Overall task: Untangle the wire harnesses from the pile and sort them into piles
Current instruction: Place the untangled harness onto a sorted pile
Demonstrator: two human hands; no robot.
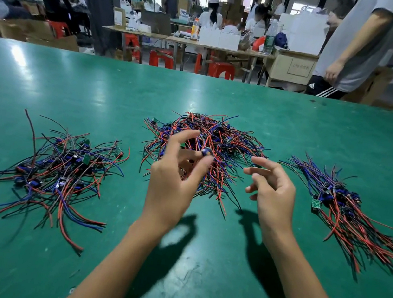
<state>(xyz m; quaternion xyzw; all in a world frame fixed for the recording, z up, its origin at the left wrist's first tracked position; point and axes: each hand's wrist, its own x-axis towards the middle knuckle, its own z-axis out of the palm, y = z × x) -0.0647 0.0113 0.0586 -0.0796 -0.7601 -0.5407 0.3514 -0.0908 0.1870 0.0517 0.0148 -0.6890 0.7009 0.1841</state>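
A tangled pile of red, blue and black wire harnesses [227,138] lies in the middle of the green table [97,89]. My left hand [173,178] hovers over its near side and pinches a small dark blue component of one harness [207,152] between thumb and fingers. My right hand [273,187] is just right of the pile, fingers loosely curled, holding nothing. A loose sorted pile [61,167] lies at the left. A more aligned bundle [343,207] lies at the right.
A person in a grey shirt [351,44] stands at the table's far right corner. Beyond the far edge are red stools [220,70], work benches with boxes, and seated people.
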